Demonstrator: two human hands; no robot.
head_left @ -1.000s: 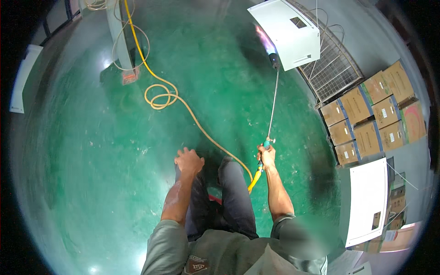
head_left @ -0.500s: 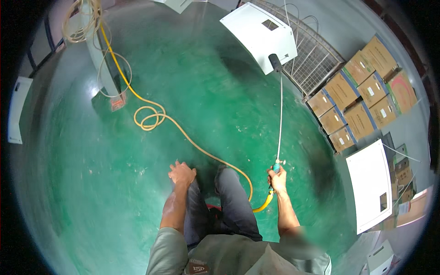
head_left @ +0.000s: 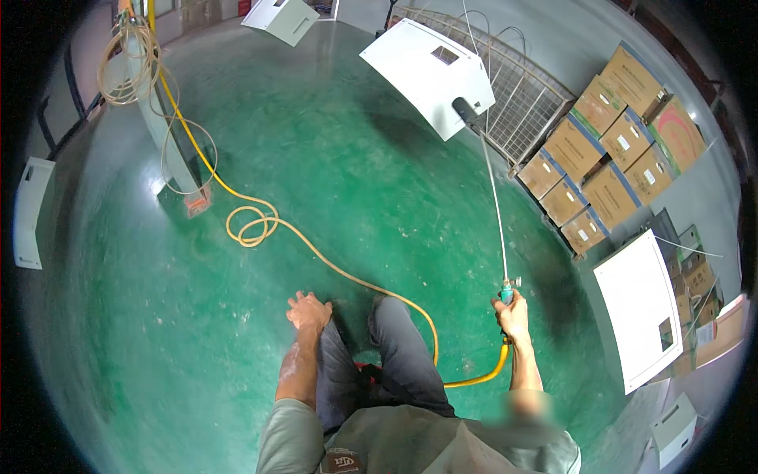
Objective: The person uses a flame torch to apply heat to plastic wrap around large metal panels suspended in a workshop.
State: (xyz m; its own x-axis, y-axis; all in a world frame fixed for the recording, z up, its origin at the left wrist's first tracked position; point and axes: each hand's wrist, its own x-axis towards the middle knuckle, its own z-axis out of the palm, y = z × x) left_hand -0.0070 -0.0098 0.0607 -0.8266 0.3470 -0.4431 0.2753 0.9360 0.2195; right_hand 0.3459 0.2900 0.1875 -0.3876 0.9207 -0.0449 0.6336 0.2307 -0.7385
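My right hand (head_left: 513,317) grips the green handle of a long gas torch (head_left: 495,209), its thin metal tube reaching away from me to a dark cylindrical head. That head overlaps the lower corner of a white sheet panel (head_left: 430,73) in my sight; whether they touch I cannot tell. From the handle's lower end a yellow hose (head_left: 478,381) curves back toward my legs. My left hand (head_left: 309,311) is beside my left knee, fingers apart and slightly bent, holding nothing.
The hose loops over the green floor (head_left: 197,316) to a grey post (head_left: 158,126) hung with coiled hose. A wire mesh cage (head_left: 533,103) and stacked cardboard boxes (head_left: 608,197) line the right. Another white panel (head_left: 638,316) hangs at near right.
My right hand has moved right, and the torch now leans with its head further left. The hose behind it has swung right. The view has shifted slightly; my left hand stays by my knee.
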